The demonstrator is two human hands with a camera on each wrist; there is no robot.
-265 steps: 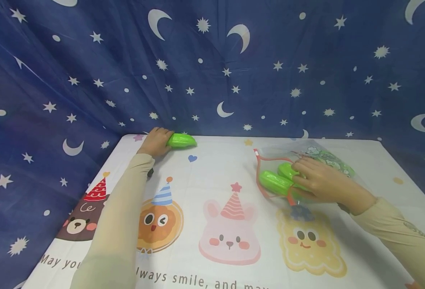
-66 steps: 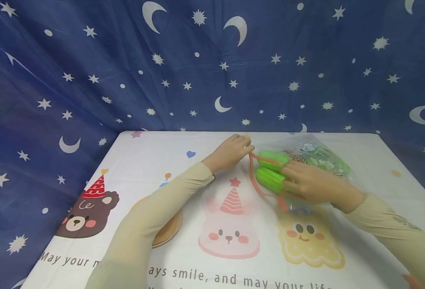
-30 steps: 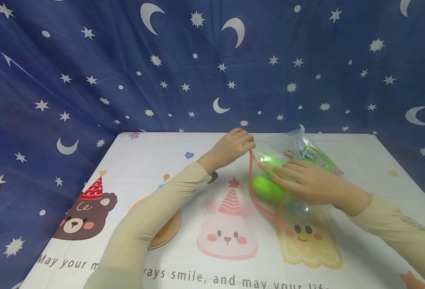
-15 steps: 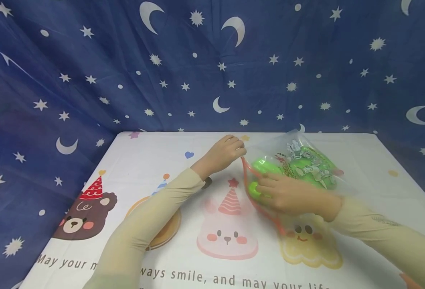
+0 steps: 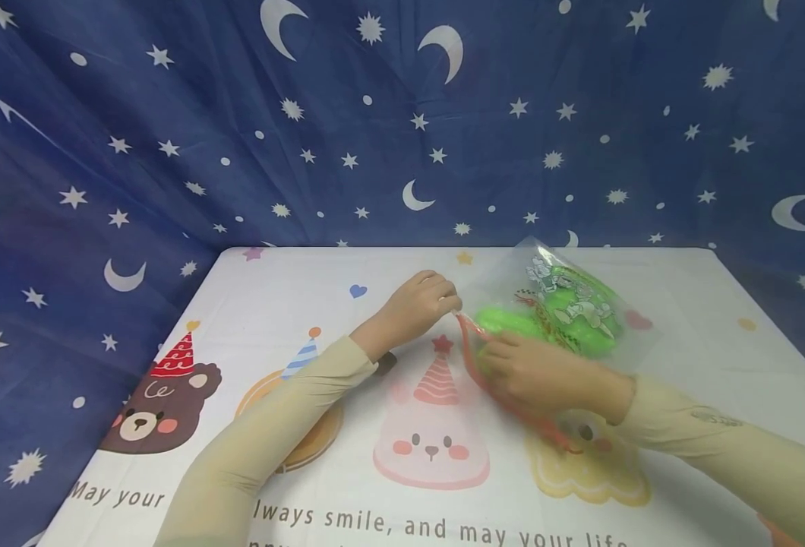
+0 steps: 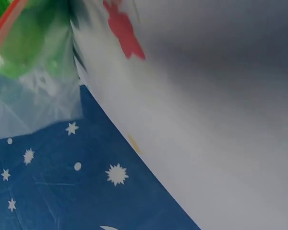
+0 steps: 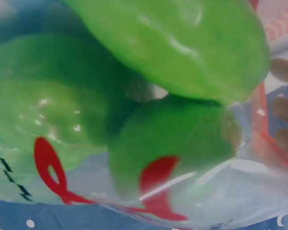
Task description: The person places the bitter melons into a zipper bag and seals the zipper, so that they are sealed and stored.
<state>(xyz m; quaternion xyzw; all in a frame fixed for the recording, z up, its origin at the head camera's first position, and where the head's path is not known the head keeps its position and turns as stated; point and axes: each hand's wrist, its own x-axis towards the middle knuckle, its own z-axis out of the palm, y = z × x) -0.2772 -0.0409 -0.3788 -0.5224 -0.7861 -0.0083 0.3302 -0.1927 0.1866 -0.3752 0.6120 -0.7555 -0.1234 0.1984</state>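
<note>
A clear plastic zip bag [image 5: 501, 285] with a red-orange zip strip [image 5: 472, 361] along its mouth lies right of the table's middle. Glossy green vegetable-shaped pieces [image 5: 512, 322] fill it; they look smooth and rounded in the right wrist view, one piece [image 7: 182, 43] with its end at the strip. My left hand [image 5: 408, 311] pinches the far corner of the mouth. At the mouth is my right hand [image 5: 546, 377], its fingers reaching to the green piece there and hiding part of it. Its fingertips [image 7: 283, 71] show close by that end.
The white tablecloth [image 5: 348, 516] carries printed cartoon animals, hearts and lettering. A dark blue curtain [image 5: 348, 91] with stars and moons hangs behind the table and along its left side.
Earlier my left hand held a green piece at the back left; later it took the bag's corner. Over the last second that corner came nearer and leftward, and my right hand shifted left to the mouth.
</note>
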